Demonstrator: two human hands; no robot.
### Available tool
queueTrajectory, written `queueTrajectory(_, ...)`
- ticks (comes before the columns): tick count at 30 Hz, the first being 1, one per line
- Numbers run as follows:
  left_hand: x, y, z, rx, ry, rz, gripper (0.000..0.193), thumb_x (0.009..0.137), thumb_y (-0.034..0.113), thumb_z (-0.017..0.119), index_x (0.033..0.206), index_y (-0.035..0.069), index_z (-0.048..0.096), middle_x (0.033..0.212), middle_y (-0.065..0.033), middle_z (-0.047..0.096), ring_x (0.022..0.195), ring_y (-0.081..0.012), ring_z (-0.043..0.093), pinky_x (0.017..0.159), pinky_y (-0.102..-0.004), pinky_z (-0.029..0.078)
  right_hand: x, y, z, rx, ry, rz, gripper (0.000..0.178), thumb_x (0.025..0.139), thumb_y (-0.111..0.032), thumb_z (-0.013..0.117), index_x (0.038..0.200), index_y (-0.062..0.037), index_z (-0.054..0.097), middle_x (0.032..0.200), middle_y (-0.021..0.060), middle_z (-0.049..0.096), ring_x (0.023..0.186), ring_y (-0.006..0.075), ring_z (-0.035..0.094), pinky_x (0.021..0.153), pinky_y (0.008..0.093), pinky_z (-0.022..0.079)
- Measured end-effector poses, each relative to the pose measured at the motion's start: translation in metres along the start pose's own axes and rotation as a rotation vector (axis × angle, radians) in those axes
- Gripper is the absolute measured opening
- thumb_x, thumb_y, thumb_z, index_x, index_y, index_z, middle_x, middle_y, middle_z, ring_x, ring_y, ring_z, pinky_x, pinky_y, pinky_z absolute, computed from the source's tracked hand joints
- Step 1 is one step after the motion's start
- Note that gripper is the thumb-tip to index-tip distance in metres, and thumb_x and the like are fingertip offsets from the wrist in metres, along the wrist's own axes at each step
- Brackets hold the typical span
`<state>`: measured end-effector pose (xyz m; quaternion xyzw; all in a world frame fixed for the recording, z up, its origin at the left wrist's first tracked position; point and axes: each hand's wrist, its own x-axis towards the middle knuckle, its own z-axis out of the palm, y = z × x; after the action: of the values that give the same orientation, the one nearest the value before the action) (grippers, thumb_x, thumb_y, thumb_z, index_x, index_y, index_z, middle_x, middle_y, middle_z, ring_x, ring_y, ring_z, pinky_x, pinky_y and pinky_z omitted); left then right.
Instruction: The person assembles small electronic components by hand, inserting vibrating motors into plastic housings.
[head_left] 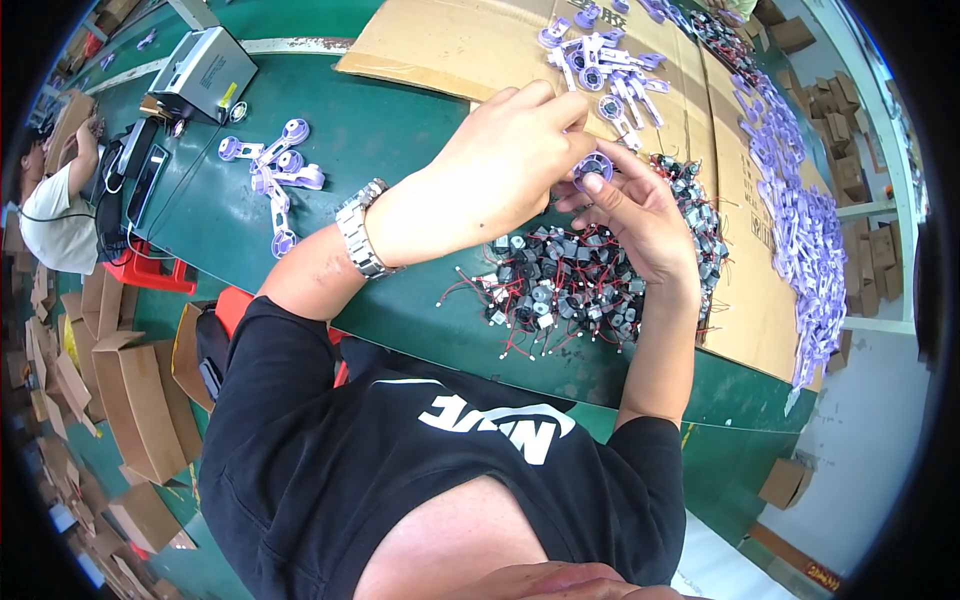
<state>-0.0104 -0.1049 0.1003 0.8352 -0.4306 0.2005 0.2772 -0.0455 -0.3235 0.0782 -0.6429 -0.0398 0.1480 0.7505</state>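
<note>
Purple round part [594, 160]: smooth, pale violet, plastic by its look, with a circular rim and a dark centre; raised above the table, between your two hands.
Right hand [648, 215]: grasping the part, your thumb laid on its face, the other fingers partly curled around it.
Left hand [520, 150]: fingers bent in against the part's left side; their tips are hidden, so whether they pinch it cannot be told.
Wristwatch [360, 230]: on your left wrist; shiny silver metal, linked bracelet.
Wired components [585, 285]: loose heap near your right forearm; small blocky black and grey bodies, thin red leads, pale plugs.
Purple arms [272, 175]: small cluster to your left, crossing one another; slim bars with rounded ends.
Cardboard sheet [430, 45]: beyond your hands and to your right; flat, matt brown, creased.
Purple assemblies [610, 70]: scattered on the cardboard beyond your hands; narrow bars, round ends, some dark-centred.
Purple heap [810, 250]: long dense bank along your right; glossy, tangled.
Instrument box [203, 75]: far left; grey, square-edged casing.
Table [340, 120]: green, flat, smooth top, lightly scuffed.
</note>
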Motion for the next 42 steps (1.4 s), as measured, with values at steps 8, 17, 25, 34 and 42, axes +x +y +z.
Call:
queueTrajectory(8, -0.002, 0.0, 0.003, -0.056, -0.042, 0.049, 0.036, 0.075, -0.004, 0.069, 0.11, 0.004, 0.073, 0.101, -0.0093, 0.059, 0.093, -0.0303, 0.057, 0.082, -0.0411, 0.05, 0.003, 0.007, -0.014, -0.036, -0.052, 0.04, 0.035, 0.101, -0.008, 0.067, 0.135, 0.0019, 0.064, 0.098, 0.014, 0.077, 0.079, 0.0175, 0.074, 0.07, 0.0278, 0.06)
queueTrajectory(17, -0.003, 0.0, 0.005, -0.036, -0.051, 0.055, 0.031, 0.077, -0.001, 0.072, 0.108, 0.004, 0.075, 0.1, -0.009, 0.061, 0.093, -0.0304, 0.059, 0.083, -0.0421, 0.05, 0.0, 0.005, -0.004, -0.017, 0.024, 0.095, 0.03, 0.102, -0.009, 0.065, 0.131, 0.0006, 0.066, 0.086, 0.0077, 0.074, 0.067, 0.0115, 0.067, 0.061, 0.0249, 0.054)
queueTrajectory(25, -0.003, -0.006, 0.002, -0.024, -0.117, -0.017, 0.027, 0.08, 0.002, 0.073, 0.107, 0.003, 0.075, 0.1, -0.0104, 0.063, 0.097, -0.0311, 0.062, 0.086, -0.0418, 0.051, 0.001, 0.004, -0.004, -0.368, -0.05, 0.021, 0.036, 0.108, -0.025, 0.06, 0.135, -0.0013, 0.059, 0.094, 0.002, 0.07, 0.074, 0.0092, 0.065, 0.061, 0.0246, 0.052)
queueTrajectory(34, -0.003, -0.002, 0.006, 0.021, -0.129, 0.016, 0.024, 0.082, 0.005, 0.074, 0.106, 0.003, 0.075, 0.101, -0.0098, 0.063, 0.098, -0.0308, 0.062, 0.087, -0.0423, 0.051, -0.004, -0.001, 0.013, -0.894, 0.155, -0.213, 0.032, 0.097, -0.02, 0.066, 0.121, 0.002, 0.065, 0.068, 0.0147, 0.064, 0.06, 0.016, 0.063, 0.059, 0.0359, 0.05)
queueTrajectory(42, -0.003, -0.001, 0.009, 0.142, -0.089, 0.044, 0.029, 0.08, 0.003, 0.073, 0.109, 0.005, 0.073, 0.102, -0.0089, 0.062, 0.096, -0.0301, 0.061, 0.085, -0.0425, 0.051, 0.004, 0.005, 0.0, -0.165, 0.02, 0.107, 0.039, 0.107, -0.027, 0.061, 0.138, -0.0028, 0.057, 0.099, 0.0078, 0.071, 0.071, 0.0146, 0.068, 0.06, 0.0268, 0.056)
